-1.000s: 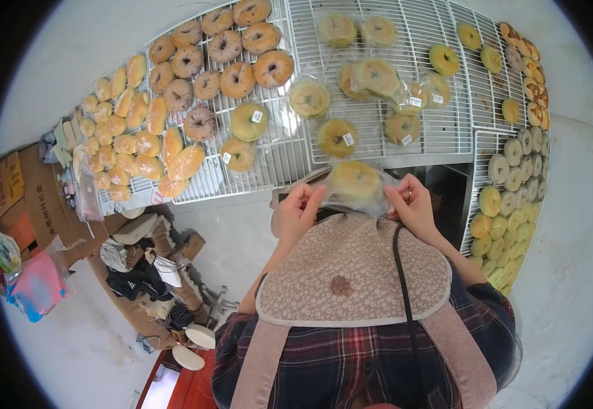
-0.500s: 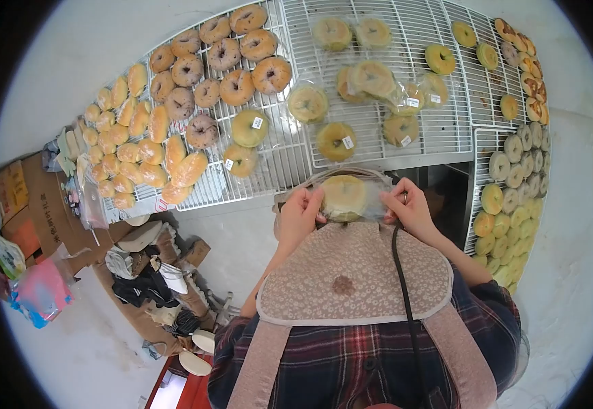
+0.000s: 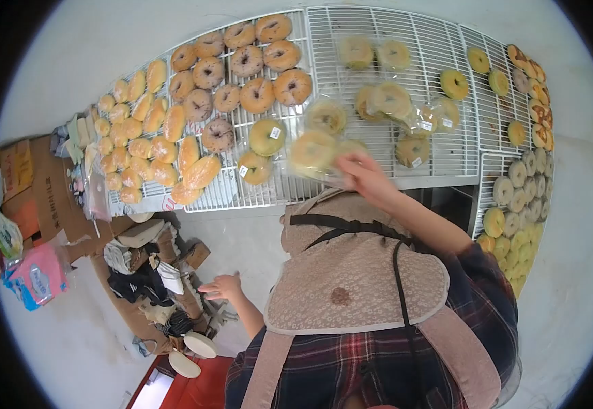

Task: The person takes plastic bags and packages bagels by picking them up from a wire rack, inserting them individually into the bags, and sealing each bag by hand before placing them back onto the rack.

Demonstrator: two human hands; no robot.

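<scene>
Just above the centre of the frame, a bagged bagel (image 3: 312,151) is over the front part of the wire rack (image 3: 426,58), blurred, with your right hand (image 3: 365,178) pinching it at its right end. You hold it one-handed, apparently by the film, so the bag could slip or tear and the bagel might drop past the rack's front edge. A wide swing could also knock the labelled bagel (image 3: 267,138) to its left. The bag is clear, thin and shiny; the bagel inside is a rounded, yellow-green ring. The blur hides whether the bag is sealed. Farther out, at upper left, plump brown bagels (image 3: 257,95) sit on thin white bars, beside smooth, golden oblong rolls (image 3: 201,172). At lower left, your left hand (image 3: 223,287) holds nothing, its fingers spread, well apart from the rack. Your floral apron (image 3: 378,279) covers the lower centre in matte cloth.
</scene>
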